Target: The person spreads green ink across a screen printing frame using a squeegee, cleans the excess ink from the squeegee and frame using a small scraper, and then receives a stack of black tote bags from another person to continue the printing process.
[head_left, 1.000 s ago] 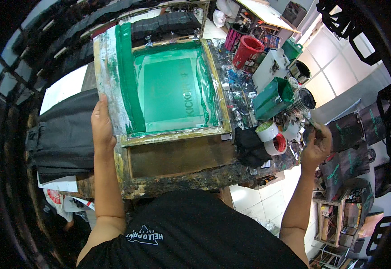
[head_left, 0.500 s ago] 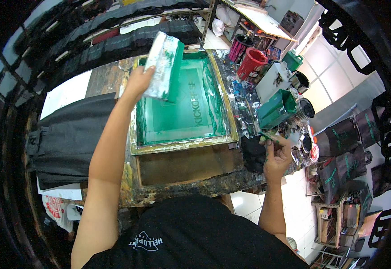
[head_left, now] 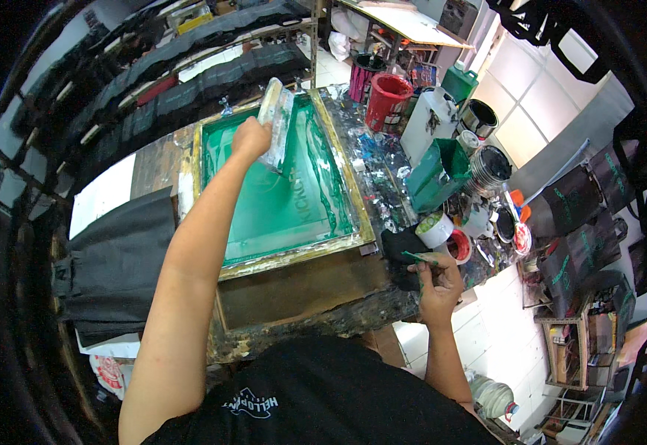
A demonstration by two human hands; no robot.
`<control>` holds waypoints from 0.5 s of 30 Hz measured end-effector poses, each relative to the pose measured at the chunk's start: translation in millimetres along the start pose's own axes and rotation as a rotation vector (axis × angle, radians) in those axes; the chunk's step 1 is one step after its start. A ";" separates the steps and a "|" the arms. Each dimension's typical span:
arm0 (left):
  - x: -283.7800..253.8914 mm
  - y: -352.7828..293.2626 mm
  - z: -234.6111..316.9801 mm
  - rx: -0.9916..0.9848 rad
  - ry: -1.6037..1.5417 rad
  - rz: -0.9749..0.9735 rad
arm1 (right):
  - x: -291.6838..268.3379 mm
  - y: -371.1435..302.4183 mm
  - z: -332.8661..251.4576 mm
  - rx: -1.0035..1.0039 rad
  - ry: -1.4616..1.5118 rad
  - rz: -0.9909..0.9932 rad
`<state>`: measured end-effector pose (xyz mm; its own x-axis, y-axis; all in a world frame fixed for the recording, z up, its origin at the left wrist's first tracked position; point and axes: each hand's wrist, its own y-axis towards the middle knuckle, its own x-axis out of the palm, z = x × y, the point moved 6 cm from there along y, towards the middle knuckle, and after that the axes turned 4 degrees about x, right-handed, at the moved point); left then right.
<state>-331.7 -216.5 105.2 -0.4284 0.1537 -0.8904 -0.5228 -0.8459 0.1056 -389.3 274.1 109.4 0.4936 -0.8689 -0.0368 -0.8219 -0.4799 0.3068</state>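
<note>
My left hand (head_left: 252,139) grips a squeegee (head_left: 277,124) smeared with white and green. It stands tilted over the far part of a screen printing frame (head_left: 305,251), with its blade side toward the green ink. Whether the blade touches the mesh I cannot tell. Wet green ink covers the mesh (head_left: 264,215), thickest along the right side, and dark lettering shows through it. In my right hand (head_left: 440,288), pinched between the fingers, is a thin green-stained stick (head_left: 417,258). That hand is over the table's right front edge, beside a black cloth (head_left: 401,248).
Right of the frame stand a red bucket (head_left: 388,104), a green ink container (head_left: 433,178), a white jerrycan (head_left: 429,122), tape rolls (head_left: 435,230) and several cans. Dark garments (head_left: 127,259) lie at the left. A large clear bottle (head_left: 492,397) is on the floor.
The squeegee has turned more edge-on and come down toward the mesh. My right hand, still pinching the stick, has drawn a little nearer and left. The whole view has shifted.
</note>
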 end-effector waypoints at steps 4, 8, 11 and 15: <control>2.7 0.0 15.2 0.010 0.062 0.022 | -5.2 4.5 2.7 -0.025 -0.021 0.024; 1.5 -2.3 32.0 0.070 0.161 0.023 | -9.4 9.8 0.8 -0.035 -0.037 0.011; 4.1 11.9 16.2 0.166 0.240 0.048 | -13.5 11.2 1.2 -0.047 -0.105 0.002; -1.3 18.3 22.5 0.249 0.284 0.066 | -19.8 11.9 1.4 -0.009 -0.037 0.029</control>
<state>-357.3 -220.7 118.2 -0.2644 -0.0738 -0.9616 -0.6791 -0.6937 0.2399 -409.3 285.4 112.5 0.4587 -0.8864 -0.0626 -0.8331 -0.4535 0.3168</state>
